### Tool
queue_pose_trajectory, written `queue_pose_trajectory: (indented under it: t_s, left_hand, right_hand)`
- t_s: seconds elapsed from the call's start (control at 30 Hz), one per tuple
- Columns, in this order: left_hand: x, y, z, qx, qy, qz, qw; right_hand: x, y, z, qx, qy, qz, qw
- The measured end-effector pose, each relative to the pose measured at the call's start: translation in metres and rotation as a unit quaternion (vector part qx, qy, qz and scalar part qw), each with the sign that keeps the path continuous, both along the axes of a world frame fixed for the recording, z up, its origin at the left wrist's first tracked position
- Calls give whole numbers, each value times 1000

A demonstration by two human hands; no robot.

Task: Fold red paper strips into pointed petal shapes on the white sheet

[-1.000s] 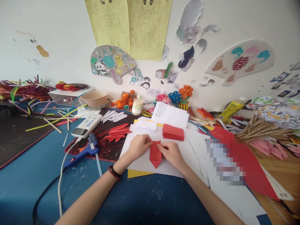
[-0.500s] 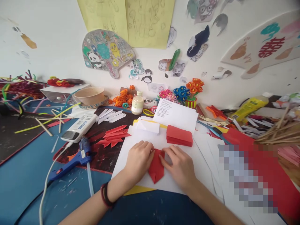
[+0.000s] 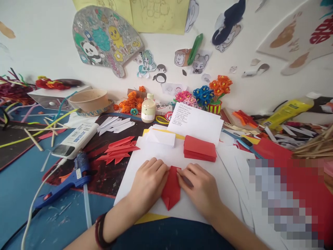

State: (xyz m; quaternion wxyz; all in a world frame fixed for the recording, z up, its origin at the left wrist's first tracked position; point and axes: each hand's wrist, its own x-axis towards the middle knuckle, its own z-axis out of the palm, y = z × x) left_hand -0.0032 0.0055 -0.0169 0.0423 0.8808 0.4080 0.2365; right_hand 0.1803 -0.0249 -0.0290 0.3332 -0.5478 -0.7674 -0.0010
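A folded piece of red paper [image 3: 171, 189] lies on the white sheets [image 3: 130, 184], its pointed end toward me. My left hand [image 3: 151, 180] is closed at its upper left edge, fingers curled under. On the upper right edge, the thumb and fingertips of my right hand [image 3: 199, 185] pinch the paper. Just beyond my right hand sits a stack of red paper rectangles [image 3: 199, 148]. White paper pieces [image 3: 161, 138] lie beyond my left hand. Folded red paper strips [image 3: 118, 150] are piled to the left.
A blue glue gun [image 3: 65, 182] with a glue stick and a white power bank [image 3: 75, 140] with a cable lie at left. Behind stand a small bottle [image 3: 148, 109], a bowl [image 3: 88, 100] and craft flowers [image 3: 201, 95]. A yellow bottle [image 3: 288, 113] lies at right.
The camera view has shifted a little closer and lower. Both hands stay on the red paper, whose upper part looks narrower now, with its side edges folded in.
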Motion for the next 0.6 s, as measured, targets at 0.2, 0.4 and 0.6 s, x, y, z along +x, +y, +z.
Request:
queue_pose_trajectory:
  t_s: [0.2, 0.4, 0.6]
  left_hand:
    - [-2, 3, 0, 27, 28, -41, 998]
    - [-5, 2, 3, 72, 77, -90, 990]
    - [-4, 3, 10, 119, 108, -138, 977]
  right_hand:
    - [2, -1, 1, 4, 2, 12, 1000]
    - [2, -1, 0, 3, -4, 14, 1000]
    - [1, -1, 0, 9, -14, 16, 1000]
